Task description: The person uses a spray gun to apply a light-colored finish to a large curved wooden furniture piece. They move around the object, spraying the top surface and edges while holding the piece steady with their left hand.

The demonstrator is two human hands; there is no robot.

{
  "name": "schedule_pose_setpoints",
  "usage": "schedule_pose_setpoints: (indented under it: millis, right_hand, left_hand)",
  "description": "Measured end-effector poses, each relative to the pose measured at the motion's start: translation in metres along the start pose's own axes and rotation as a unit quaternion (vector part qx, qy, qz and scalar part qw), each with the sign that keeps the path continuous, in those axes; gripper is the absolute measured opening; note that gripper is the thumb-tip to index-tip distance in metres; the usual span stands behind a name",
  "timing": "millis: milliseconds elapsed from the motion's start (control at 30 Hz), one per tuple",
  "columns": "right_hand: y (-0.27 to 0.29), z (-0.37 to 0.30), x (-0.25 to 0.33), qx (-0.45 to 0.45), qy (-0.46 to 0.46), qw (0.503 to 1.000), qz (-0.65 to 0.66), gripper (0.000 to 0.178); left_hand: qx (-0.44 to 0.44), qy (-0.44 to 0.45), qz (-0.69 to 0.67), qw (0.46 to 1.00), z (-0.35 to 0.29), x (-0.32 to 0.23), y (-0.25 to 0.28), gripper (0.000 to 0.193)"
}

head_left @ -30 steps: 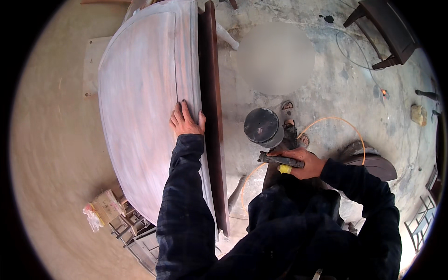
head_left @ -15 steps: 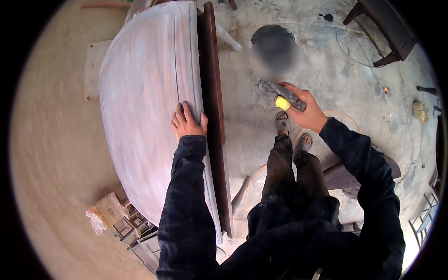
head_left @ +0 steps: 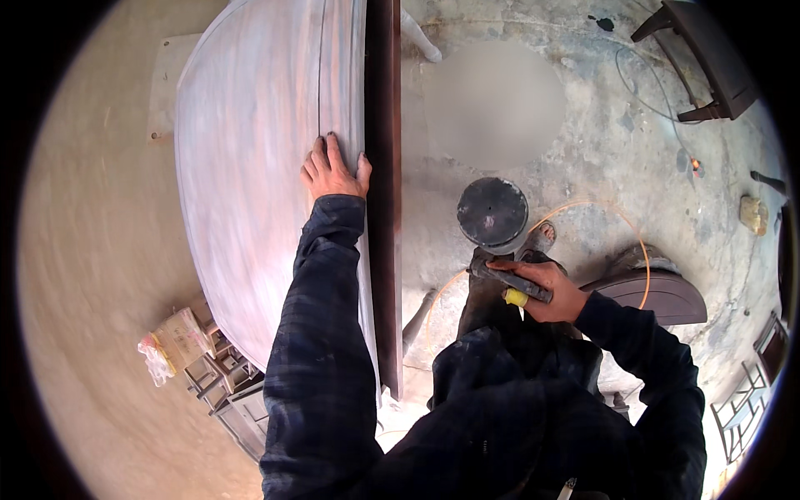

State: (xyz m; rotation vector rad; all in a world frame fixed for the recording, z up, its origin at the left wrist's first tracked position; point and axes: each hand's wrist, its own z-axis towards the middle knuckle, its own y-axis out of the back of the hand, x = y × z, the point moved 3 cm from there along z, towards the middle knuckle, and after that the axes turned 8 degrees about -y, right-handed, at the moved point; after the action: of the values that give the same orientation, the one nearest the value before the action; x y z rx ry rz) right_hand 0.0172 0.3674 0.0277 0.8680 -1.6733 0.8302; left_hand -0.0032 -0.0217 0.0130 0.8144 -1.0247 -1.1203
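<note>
My left hand (head_left: 333, 173) lies palm down with fingers apart near the right edge of a large tabletop (head_left: 250, 158). Its surface is pale and whitish, streaked with pinkish wood tones, and one long edge is curved. My right hand (head_left: 550, 289) is closed around a dark grey, elongated, worn-looking piece (head_left: 525, 283); its exact kind is unclear. Something yellow (head_left: 516, 297), like a wrap, shows at the thumb. A black bucket-like container with a round top (head_left: 492, 208) stands on the floor just beyond my right hand, hiding one of my feet.
A dark brown board edge (head_left: 384, 192) runs along the tabletop's right side. An orange hose (head_left: 612, 208) curves over the concrete floor. Dark furniture (head_left: 704, 58) stands far right, with a dark curved panel (head_left: 658, 297) nearer. Stacked wooden pieces (head_left: 218, 375) lie at lower left.
The black container is much closer to my feet. My right hand has come down toward my body with the grey piece. My left hand still rests on the tabletop; the whole view has shifted slightly.
</note>
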Motion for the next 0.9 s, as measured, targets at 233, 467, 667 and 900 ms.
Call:
schedule_pose_setpoints:
  millis: [233, 467, 667, 900]
  right_hand:
    - [-0.023, -0.018, -0.026, 0.082, -0.030, 0.996, 0.029, 0.047]
    - [0.009, 0.025, -0.006, -0.086, 0.049, 0.995, -0.013, 0.048]
    - [0.037, 0.054, 0.012, -0.166, 0.063, 0.984, -0.008, 0.048]
    - [-0.009, 0.007, -0.004, -0.114, 0.054, 0.992, -0.005, 0.043]
  left_hand:
    - [-0.021, -0.024, 0.021, 0.999, 0.003, -0.004, 0.002, 0.064]
    - [-0.014, -0.022, 0.036, 0.999, 0.003, -0.002, 0.000, 0.064]
    - [-0.005, -0.013, 0.020, 1.000, 0.003, -0.001, 0.000, 0.062]
    - [-0.021, -0.028, 0.037, 0.999, 0.002, -0.001, -0.002, 0.061]
